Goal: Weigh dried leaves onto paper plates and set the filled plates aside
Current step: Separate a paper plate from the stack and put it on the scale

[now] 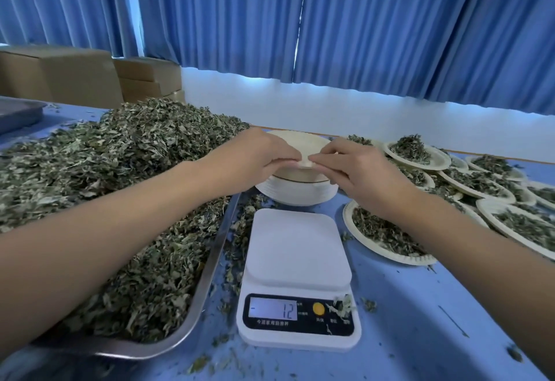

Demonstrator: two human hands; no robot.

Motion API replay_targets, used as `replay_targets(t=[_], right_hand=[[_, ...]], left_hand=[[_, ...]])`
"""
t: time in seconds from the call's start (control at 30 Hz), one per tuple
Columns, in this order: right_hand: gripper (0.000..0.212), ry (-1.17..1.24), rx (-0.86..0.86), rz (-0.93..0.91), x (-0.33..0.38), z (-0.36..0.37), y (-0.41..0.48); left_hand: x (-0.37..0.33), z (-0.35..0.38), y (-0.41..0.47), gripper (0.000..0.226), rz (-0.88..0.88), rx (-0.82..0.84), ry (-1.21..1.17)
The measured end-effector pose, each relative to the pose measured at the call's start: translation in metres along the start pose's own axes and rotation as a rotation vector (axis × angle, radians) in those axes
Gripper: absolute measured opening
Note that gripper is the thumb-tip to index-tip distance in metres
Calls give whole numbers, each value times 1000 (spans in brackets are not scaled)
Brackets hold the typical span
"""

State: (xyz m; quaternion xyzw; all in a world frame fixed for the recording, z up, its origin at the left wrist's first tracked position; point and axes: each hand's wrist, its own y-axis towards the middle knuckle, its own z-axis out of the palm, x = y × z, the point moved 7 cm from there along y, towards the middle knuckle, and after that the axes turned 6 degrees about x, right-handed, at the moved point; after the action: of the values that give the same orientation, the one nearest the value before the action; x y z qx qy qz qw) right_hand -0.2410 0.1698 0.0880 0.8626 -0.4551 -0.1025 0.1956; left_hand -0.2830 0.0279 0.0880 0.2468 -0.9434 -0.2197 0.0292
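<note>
A loose grey-green heap of dried leaves (135, 170) fills the steel tray (207, 266) on the left of the blue table (420, 320). On the right, filled paper plates (390, 256) overlap, each pale plate holding a small mound. The white digital scale (297, 248) sits between them and reads minus 12. Just behind it stands the stack of empty paper plates (297, 193). The left hand (258, 158) and right hand (357, 170) each pinch the near rim of the top plate (295, 143) with curled fingertips. That plate tilts up off the stack.
</note>
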Motion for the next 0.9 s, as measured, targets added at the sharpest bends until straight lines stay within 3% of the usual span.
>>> replay_targets(t=[0.27,0.7,0.9], right_hand=[[27,-37,134,-61,0,-8,14],[29,-48,179,-61,-9,-4,26],[40,-321,254,-67,-9,2,32]], left_hand=[[4,-1,1,25,-22,7,-88],[21,2,8,17,-51,-18,-129],[27,0,14,16,-76,-40,-130]])
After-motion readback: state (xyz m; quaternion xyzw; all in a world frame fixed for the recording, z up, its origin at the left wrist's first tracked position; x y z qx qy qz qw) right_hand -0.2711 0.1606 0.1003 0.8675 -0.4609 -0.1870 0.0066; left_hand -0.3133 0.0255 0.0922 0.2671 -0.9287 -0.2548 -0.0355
